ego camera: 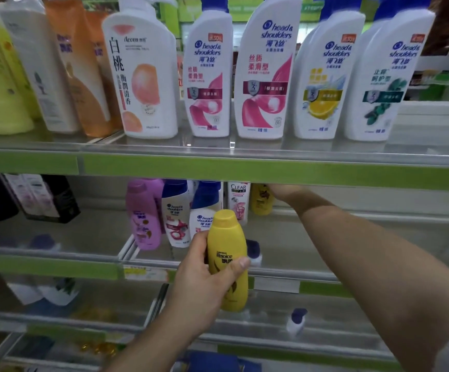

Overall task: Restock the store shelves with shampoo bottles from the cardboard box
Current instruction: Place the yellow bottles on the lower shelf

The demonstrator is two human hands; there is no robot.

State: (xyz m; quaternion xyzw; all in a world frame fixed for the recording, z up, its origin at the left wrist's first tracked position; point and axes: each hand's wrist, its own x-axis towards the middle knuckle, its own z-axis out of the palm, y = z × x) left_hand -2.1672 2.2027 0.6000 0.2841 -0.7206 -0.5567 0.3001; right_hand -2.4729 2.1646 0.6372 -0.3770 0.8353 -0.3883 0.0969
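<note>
Green-edged store shelves [244, 170]; left hand [204, 280] grip wraps yellow bottle [227, 237]; right hand [282, 190] grip hidden, unclear.

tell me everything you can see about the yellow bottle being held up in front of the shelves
The small yellow plastic Rejoice shampoo bottle has a rounded, glossy body and a matching yellow cap, closed. White "Rejoice" lettering sits mid-front, with a dark swirl printed below it. The bottle is about upright, leaning slightly, in mid-air in front of the lower shelves, resting on none of them. The left hand grips its lower left side, one fingertip crossing the front label. Nothing else touches it.
</note>
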